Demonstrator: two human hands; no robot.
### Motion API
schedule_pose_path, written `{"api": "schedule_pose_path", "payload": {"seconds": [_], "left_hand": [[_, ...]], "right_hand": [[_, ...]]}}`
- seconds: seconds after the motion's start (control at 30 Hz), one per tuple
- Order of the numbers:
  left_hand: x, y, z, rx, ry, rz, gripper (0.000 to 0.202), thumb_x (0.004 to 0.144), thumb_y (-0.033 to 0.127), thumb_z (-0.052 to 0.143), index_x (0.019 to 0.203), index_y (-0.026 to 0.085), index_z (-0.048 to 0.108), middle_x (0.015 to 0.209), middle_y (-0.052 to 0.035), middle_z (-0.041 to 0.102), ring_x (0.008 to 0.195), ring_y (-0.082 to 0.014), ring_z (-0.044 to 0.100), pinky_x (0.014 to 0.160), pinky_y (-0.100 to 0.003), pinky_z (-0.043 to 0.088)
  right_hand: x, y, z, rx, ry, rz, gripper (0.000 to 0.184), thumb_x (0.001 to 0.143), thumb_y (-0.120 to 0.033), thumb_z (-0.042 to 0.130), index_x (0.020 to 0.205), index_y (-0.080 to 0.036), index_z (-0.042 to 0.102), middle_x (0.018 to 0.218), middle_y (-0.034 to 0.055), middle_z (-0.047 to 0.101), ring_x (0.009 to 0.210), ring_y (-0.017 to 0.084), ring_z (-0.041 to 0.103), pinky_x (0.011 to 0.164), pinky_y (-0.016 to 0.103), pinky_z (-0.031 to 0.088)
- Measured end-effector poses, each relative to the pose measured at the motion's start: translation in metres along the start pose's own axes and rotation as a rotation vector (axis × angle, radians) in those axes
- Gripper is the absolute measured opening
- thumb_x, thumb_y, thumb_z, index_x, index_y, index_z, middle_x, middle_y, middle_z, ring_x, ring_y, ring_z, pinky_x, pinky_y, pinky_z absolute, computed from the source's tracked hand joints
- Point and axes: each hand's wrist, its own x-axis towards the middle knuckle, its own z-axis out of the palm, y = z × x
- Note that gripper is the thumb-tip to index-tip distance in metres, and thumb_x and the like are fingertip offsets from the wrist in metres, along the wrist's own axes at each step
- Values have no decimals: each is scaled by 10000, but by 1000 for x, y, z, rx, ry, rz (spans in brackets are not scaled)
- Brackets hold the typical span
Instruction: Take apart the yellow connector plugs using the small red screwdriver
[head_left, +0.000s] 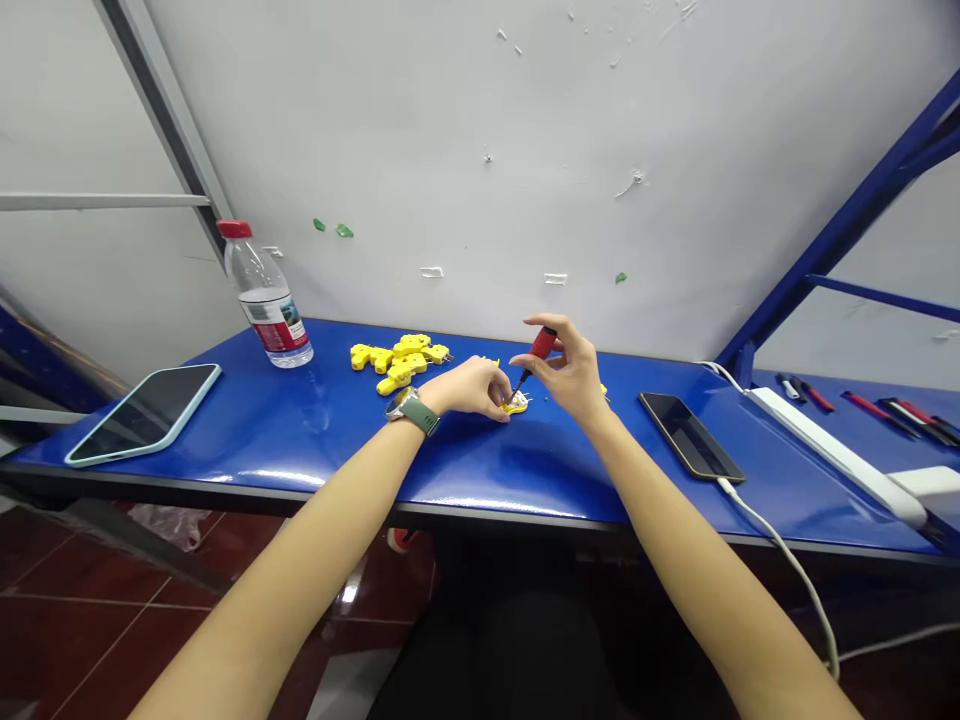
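In the middle of the blue table, my left hand (475,388) pinches a small yellow plug-like piece (516,404) with a white inside and thin metal pins on its right. My right hand (574,375) grips a screwdriver (541,345) by its red and black handle. Its dark shaft slants down to the left, and the tip meets the yellow piece. Left of my hands lies a loose pile of several yellow plugs (405,362), some showing metal pins. Bits of yellow also show behind my left hand and beside my right wrist, mostly hidden.
A water bottle (268,300) stands at the back left, near a light-blue-cased phone (146,415). To the right lies a dark phone (690,437) on a white cable (780,545). Beyond it are a white power strip (836,455) and several pens (877,410). A white wall (465,200) rises behind.
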Motion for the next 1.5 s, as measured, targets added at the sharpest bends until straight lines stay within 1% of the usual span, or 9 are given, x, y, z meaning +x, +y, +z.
{"api": "schedule_pose_path", "payload": {"seconds": [0.17,0.4,0.6,0.83,0.97,1.03,1.23,1.4,1.5], "left_hand": [[1,0,0,21,0,9,235,677,332,862,821,165,782,751,-25,766,722,-182,712,672,-246,488],[1,2,1,25,8,-42,255,657,315,871,846,164,791,774,-32,779,744,-186,718,686,-243,499],[1,5,2,47,14,-27,200,659,304,851,785,169,773,730,-19,759,693,-169,689,638,-238,465],[3,8,4,62,29,-59,185,629,288,859,725,170,754,693,-16,744,655,-164,663,615,-244,445],[2,8,4,19,34,-41,167,631,276,846,716,169,750,638,-2,720,621,-160,648,602,-247,435],[1,9,4,5,30,-28,146,635,259,836,704,170,742,623,4,712,614,-158,645,611,-249,437],[0,14,5,65,39,-41,133,643,236,827,720,170,741,631,6,709,618,-153,632,636,-250,438],[1,13,5,16,25,-63,135,654,222,820,747,165,741,668,-2,716,640,-157,643,623,-253,432],[1,13,5,-3,16,-72,131,640,212,821,726,167,733,651,4,702,624,-152,633,627,-257,436]], "right_hand": [[3,-9,-2,90,-55,-35,497,984,-540,577,1421,-310,627,1139,74,674,945,203,659,840,376,614],[6,1,-5,112,98,3,368,847,-478,780,1169,-298,783,945,28,612,736,156,623,735,348,613],[9,3,-11,190,-114,3,555,926,-493,659,1455,-334,608,1186,72,706,1004,236,691,873,433,620],[8,-4,-3,-16,116,-13,492,800,-522,826,1234,-297,772,913,30,614,819,189,640,757,351,609],[12,-4,-15,129,-109,-15,524,937,-568,644,1406,-333,658,1116,67,672,919,198,680,812,381,628],[12,-2,-20,171,-175,15,566,905,-555,691,1421,-326,643,1102,62,696,920,209,703,804,401,637],[7,-4,-7,-60,163,4,400,791,-559,825,1056,-258,812,843,23,575,703,168,615,663,344,604],[11,-9,-13,80,-148,-62,498,966,-508,622,1430,-327,632,1159,75,645,962,207,663,832,388,621],[10,-8,-17,112,-192,-31,530,904,-506,712,1401,-329,660,1046,49,690,923,212,687,832,400,620]]}}
